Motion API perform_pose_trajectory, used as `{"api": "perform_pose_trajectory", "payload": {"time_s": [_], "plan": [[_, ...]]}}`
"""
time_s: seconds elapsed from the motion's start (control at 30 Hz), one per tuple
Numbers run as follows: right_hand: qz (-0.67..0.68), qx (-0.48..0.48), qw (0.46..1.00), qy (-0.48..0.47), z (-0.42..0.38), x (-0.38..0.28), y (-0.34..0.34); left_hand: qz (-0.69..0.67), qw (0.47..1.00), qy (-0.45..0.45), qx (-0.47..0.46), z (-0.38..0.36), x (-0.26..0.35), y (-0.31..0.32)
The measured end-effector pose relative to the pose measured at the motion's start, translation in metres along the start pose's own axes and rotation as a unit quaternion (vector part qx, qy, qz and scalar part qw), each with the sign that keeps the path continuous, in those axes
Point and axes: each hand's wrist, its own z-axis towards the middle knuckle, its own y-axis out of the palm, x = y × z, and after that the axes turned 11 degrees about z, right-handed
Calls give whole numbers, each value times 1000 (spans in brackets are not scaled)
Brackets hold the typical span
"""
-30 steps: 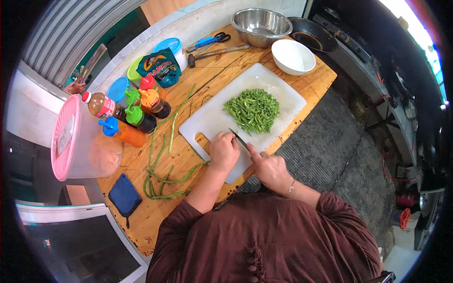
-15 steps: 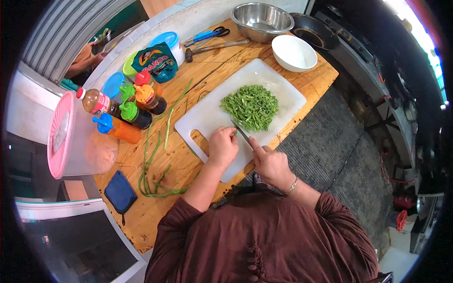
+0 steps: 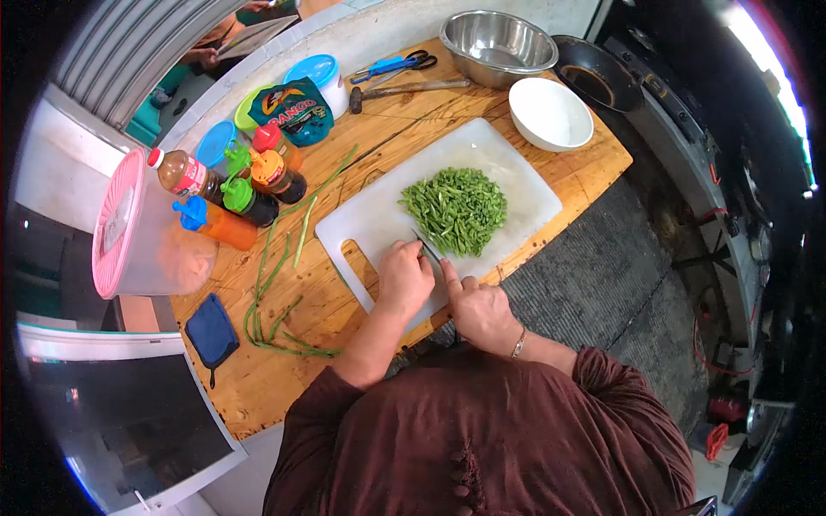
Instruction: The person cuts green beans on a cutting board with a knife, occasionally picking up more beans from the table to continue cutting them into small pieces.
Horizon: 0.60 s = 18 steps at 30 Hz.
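On the white cutting board (image 3: 527, 187) lies a heap of chopped green beans (image 3: 456, 211). My right hand (image 3: 483, 315) grips a knife (image 3: 427, 246), its index finger stretched along the back of the blade. The handle is hidden inside my palm. Just left of the blade, my left hand (image 3: 406, 277) pinches a long green bean, mostly covered by the fingers. The blade tip is close to the lower left edge of the heap. Uncut long green beans (image 3: 255, 316) trail over the wooden table (image 3: 284, 378) left of the board.
Sauce bottles (image 3: 228, 225) and a pink-lidded tub (image 3: 155, 241) stand at left, near a blue cloth pad (image 3: 212, 331). Behind the board are a hammer (image 3: 413, 89), scissors (image 3: 396, 65), a steel bowl (image 3: 499, 47), a white bowl (image 3: 551, 114) and a pan (image 3: 598, 77). Another person's arm (image 3: 206, 56) shows beyond the opening.
The camera view has shifted slightly. The knife blade now sits closer against my left fingertips, and my right hand has moved a little left. Both hands keep their grip.
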Motion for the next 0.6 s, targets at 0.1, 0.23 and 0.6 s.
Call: {"api": "perform_pose_trajectory", "payload": {"time_s": [0.1,0.23,0.6], "plan": [[-3,10,1000,-11,15,5,4,27,1000,1,8,-2,2,-3],[-14,-22,999,-34,29,11,-8,31,998,-38,40,-4,4,3],[-2,-32,996,-78,5,38,-26,37,996,-58,55,-11,3,11]]}}
